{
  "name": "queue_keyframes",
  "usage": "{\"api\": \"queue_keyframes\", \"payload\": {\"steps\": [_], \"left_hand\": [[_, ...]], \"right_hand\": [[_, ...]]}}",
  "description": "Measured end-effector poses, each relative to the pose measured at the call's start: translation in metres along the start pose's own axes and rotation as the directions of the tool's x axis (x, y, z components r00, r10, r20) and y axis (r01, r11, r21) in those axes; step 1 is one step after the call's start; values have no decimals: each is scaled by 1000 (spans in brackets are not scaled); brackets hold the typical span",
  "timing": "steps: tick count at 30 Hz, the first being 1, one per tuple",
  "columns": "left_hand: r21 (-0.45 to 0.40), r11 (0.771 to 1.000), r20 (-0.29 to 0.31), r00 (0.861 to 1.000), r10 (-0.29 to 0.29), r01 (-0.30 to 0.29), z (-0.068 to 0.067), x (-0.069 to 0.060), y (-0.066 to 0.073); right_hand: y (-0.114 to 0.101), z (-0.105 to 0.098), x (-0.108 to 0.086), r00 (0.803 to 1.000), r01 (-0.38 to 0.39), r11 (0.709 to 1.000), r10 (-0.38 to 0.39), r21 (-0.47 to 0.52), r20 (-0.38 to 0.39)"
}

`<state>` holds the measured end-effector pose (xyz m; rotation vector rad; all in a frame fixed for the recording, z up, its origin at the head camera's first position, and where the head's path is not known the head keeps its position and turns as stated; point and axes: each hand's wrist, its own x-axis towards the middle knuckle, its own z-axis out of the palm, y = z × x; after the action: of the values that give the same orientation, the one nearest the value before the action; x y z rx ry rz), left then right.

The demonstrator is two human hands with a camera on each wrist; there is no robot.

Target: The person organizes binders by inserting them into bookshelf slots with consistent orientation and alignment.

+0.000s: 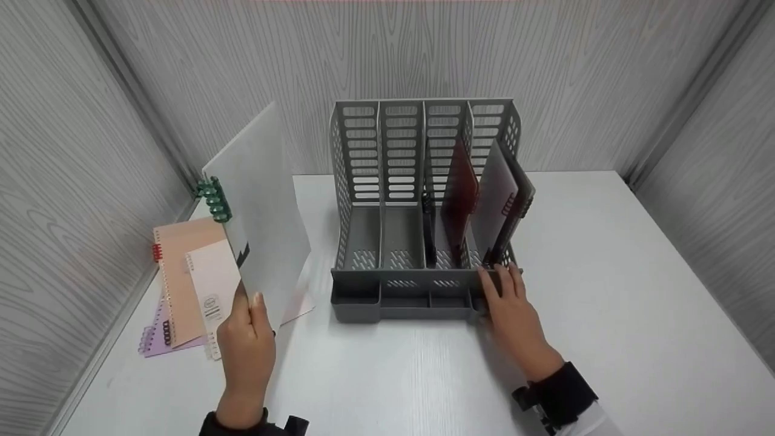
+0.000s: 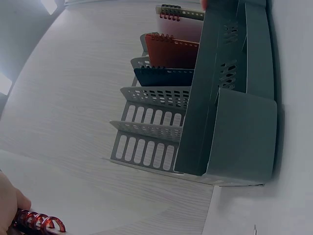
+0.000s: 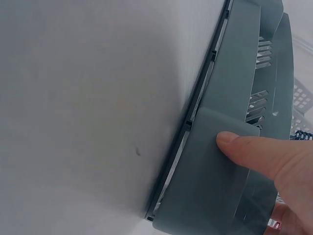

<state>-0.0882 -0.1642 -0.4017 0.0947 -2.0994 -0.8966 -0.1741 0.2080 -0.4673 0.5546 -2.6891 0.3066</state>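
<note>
My left hand [image 1: 247, 339] grips the lower spine edge of a large pale ring notebook [image 1: 266, 200], which stands upright at the left. Green rings [image 1: 216, 200] show high on its spine, and red rings [image 2: 41, 222] beside the hand in the left wrist view. My right hand [image 1: 513, 318] holds the front right corner of a grey file organizer [image 1: 356, 312]. Its thumb [image 3: 234, 142] presses on the outer front wall; the fingers reach over the rim. In the organizer's right-hand slots stand a dark blue notebook [image 2: 165, 77], a red one [image 1: 461, 194], a pale one [image 1: 493, 194] and an olive-grey one [image 1: 522, 188].
Behind the raised notebook, several more lie on the white table [image 1: 605, 290]: a tan one [image 1: 181, 290], a cream one [image 1: 209, 297] and a purple one [image 1: 158, 339]. A pale pink corner [image 1: 300, 306] shows beside it. Grey walls [image 1: 387, 48] enclose the table.
</note>
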Motion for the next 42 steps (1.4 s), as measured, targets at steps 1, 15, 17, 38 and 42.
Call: {"api": "queue_keyframes", "payload": {"steps": [1, 15, 17, 38, 42], "left_hand": [[-8, 1000, 3, 1000, 5, -5, 1, 0, 2], [-97, 992, 53, 995, 83, -78, 5, -2, 24], [-105, 992, 69, 995, 73, -66, 4, -2, 25], [-177, 976, 70, 987, 142, -128, 35, -16, 46], [-187, 972, 83, 984, 159, -141, 35, -18, 46]], "right_hand": [[0, 1, 0, 1000, 2, 1000, -2, -2, -8], [-9, 6, 2, 1000, -5, 1000, 5, -17, 8], [-13, 7, 1, 1000, -12, 1000, 12, -8, 20], [6, -4, 3, 1000, -2, 1000, 2, -23, 16], [1, -1, 0, 1000, 4, 1000, -4, -10, 4]]}}
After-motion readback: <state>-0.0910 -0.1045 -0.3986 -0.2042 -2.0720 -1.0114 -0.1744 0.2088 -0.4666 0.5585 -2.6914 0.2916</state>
